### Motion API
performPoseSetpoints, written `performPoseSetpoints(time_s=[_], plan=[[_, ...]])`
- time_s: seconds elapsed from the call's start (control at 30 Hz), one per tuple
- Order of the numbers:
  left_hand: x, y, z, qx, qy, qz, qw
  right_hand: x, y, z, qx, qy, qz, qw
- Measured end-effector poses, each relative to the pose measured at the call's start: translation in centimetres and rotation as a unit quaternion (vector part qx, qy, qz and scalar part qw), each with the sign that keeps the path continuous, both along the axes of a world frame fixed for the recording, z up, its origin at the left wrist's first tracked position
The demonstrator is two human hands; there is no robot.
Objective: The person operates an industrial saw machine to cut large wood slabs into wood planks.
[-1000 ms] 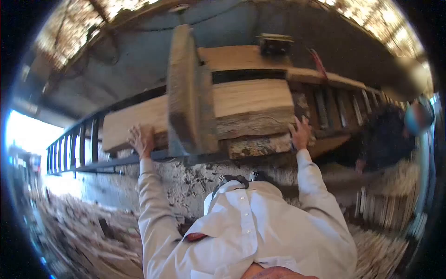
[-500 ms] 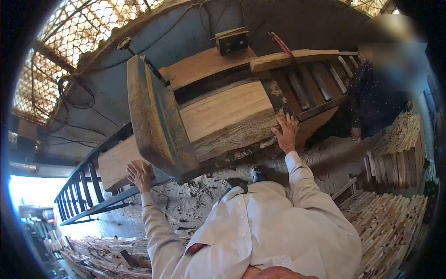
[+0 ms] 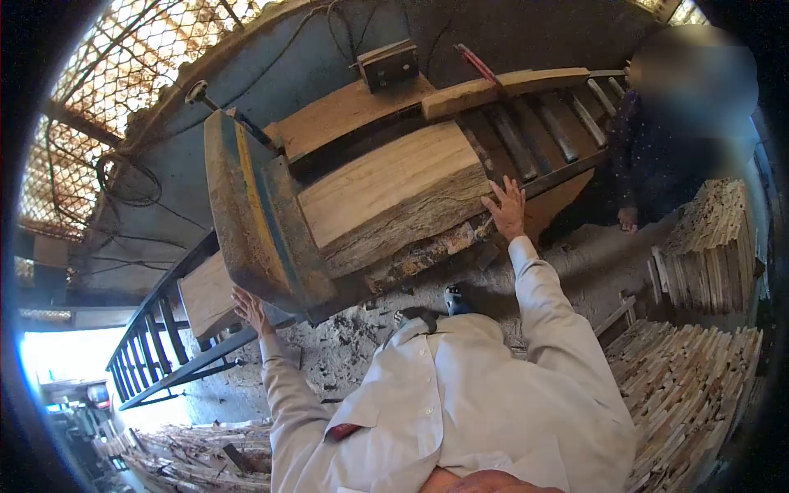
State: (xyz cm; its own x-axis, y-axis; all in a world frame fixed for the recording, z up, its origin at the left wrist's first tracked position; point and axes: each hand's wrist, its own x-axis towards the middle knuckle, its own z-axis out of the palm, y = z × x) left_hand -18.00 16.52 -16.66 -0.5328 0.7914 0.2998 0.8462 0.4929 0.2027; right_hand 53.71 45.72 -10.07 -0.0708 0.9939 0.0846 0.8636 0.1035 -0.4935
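Note:
A thick wooden slab (image 3: 386, 191) with a rough, bark-like near side lies on the machine bed. It passes beneath a dusty metal housing (image 3: 253, 215), which hides its middle. The slab's left part (image 3: 205, 294) comes out on the other side. My left hand (image 3: 249, 311) is at the near edge of that left part, close to the housing, fingers spread. At the slab's right end is my right hand (image 3: 507, 209), its fingers apart and the fingertips by the corner.
Rollers (image 3: 549, 131) extend to the right, with a long wooden piece (image 3: 509, 89) along the far side. A person (image 3: 662, 156) stands at the right end. Stacked wooden strips (image 3: 686, 394) fill the lower right. Wood scraps (image 3: 197, 452) lie lower left.
The slab has shifted slightly right relative to the housing. My left hand has gone from lying on the slab's top to its near edge. The whole view has shifted a little.

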Motion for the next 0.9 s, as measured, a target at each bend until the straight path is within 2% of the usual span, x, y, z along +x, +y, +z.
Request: performPoseSetpoints(time_s=[0.03,0.13,0.23,0.27,0.3,0.57,0.9], plan=[[-0.3,-0.4,0.2,0.007,-0.018,-0.005,1.0,0.0,0.1,-0.2,0.004,0.003,0.001,1.0],[-1.4,-0.6,-0.7,-0.007,0.017,-0.001,1.0,-0.4,-0.3,-1.0,0.032,-0.011,0.007,0.999],[-2.9,-1.7,-1.1,-0.058,0.125,-0.042,0.99,-0.6,-0.6,-1.1,0.06,-0.035,0.004,0.998],[-0.2,-0.8,1.8,-0.064,0.026,0.017,0.997,-0.6,-0.7,-1.2,0.065,-0.042,0.004,0.997],[0.1,-0.8,2.7,-0.072,0.016,0.023,0.997,-0.7,-0.6,-1.1,0.066,-0.044,0.002,0.997],[0.7,-1.3,3.3,-0.082,-0.006,0.01,0.997,-0.6,1.3,-0.4,0.06,-0.059,0.028,0.996],[1.1,-1.5,3.7,-0.082,-0.019,0.012,0.996,-0.5,1.2,-0.1,0.065,-0.021,0.022,0.997]])
